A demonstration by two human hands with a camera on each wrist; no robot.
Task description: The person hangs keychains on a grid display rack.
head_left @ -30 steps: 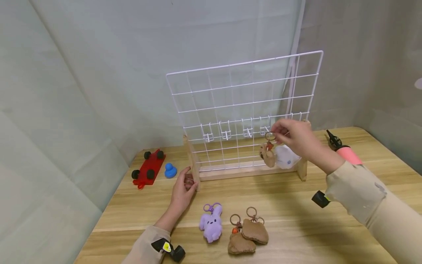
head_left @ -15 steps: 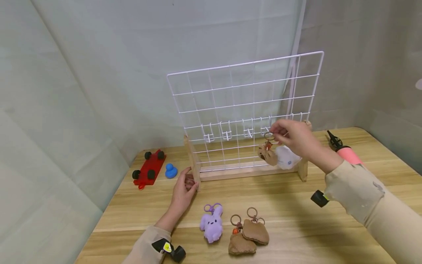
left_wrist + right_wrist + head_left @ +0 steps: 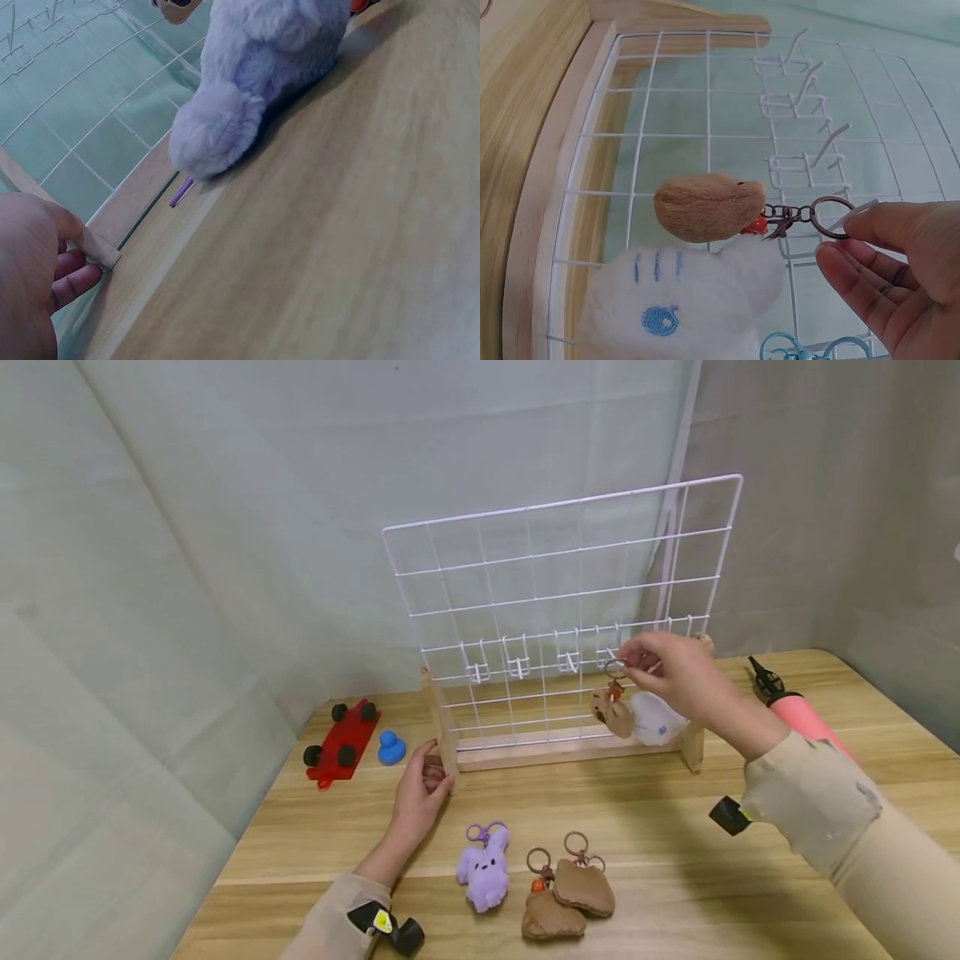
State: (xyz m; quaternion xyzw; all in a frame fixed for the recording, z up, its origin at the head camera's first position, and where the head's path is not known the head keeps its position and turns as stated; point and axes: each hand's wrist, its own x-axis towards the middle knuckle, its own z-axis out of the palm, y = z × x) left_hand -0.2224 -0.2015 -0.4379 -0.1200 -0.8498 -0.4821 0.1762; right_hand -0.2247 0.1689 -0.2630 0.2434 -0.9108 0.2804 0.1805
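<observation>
My right hand (image 3: 671,672) pinches the metal ring (image 3: 832,217) of a small brown plush keychain (image 3: 709,208) between thumb and index finger. The keychain dangles before a white wire grid rack (image 3: 558,564), its ring overlapping the tip of the rightmost visible hook (image 3: 607,656). Close beside it hangs a white plush keychain (image 3: 682,300) with blue stripes and a blue eye; light blue rings show at its top. My left hand (image 3: 416,789) grips the rack's left wooden end post (image 3: 440,722) near the table, fingers partly hidden behind it.
A purple plush keychain (image 3: 483,872) and two brown plush keychains (image 3: 581,887) lie in front on the wooden table. At left sit a red wheeled toy (image 3: 341,743) and a blue toy (image 3: 391,748). A pink cylinder with a black tip (image 3: 806,722) lies at right.
The brown plush keychain has swung slightly on its ring, and the ring sits by the hook tip. The left hand stays on the post.
</observation>
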